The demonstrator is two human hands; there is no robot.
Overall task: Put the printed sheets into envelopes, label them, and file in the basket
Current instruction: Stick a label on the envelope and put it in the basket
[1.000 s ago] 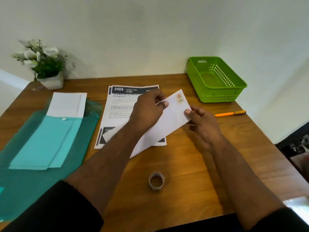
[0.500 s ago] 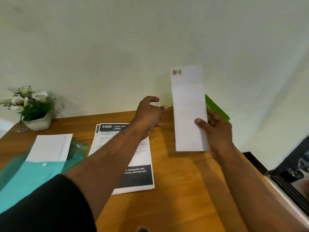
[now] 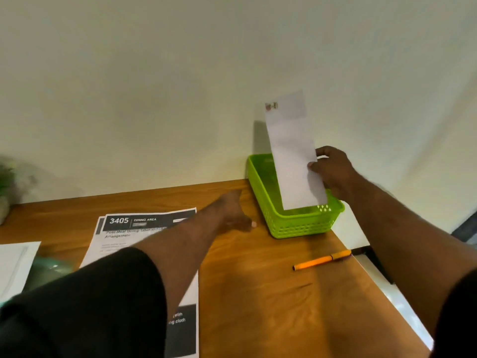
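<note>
Plain off-white wall (image 3: 180, 86) backs a wooden table (image 3: 271, 293) whose far right corner carries a bright green basket (image 3: 299, 223) with slotted sides. Over that basket the right hand (image 3: 333, 171) grips a long white envelope (image 3: 291, 153) by its right edge, thumb on the near face and fingers curled behind. The envelope stands nearly upright, tilted a little to the left, with a small reddish mark at its top left corner; its lower end dips inside the basket's rim, though whether it touches the bottom cannot be told. The left hand (image 3: 235, 213) reaches out low above the table just left of the basket, holding nothing, its fingers loosely extended and blurred. Beneath the left forearm lie the printed sheets (image 3: 144, 228), a small stack headed "3405 DINING AREA" in white on a black band. An orange pen (image 3: 322, 259) lies on the wood near the table's right edge, in front of the basket and apart from it. At the far left, a white paper (image 3: 15, 264) rests on something teal, and a blurred potted plant (image 3: 5, 192) sits against the wall.
</note>
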